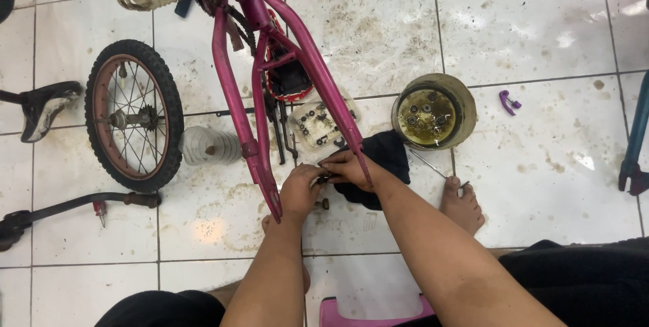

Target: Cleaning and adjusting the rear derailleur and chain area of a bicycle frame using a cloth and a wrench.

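Observation:
A pink bicycle frame (233,94) lies upside down on the tiled floor, its rear fork ends pointing toward me. My left hand (299,190) and my right hand (346,167) meet between the two fork ends, pinching a small dark metal part that the fingers mostly hide. Another small dark piece (323,203) lies on the floor just below the hands. A black cloth (385,154) is under my right wrist. Behind the hands stands a clear plastic tray (318,127) with small parts.
A small spoked wheel (134,115) lies at the left beside a ribbed white piece (209,146). A round tub (433,112) of dirty liquid with parts stands right. A saddle (44,107), a black handlebar (74,205), a purple clip (508,102) and my bare foot (462,206) are around.

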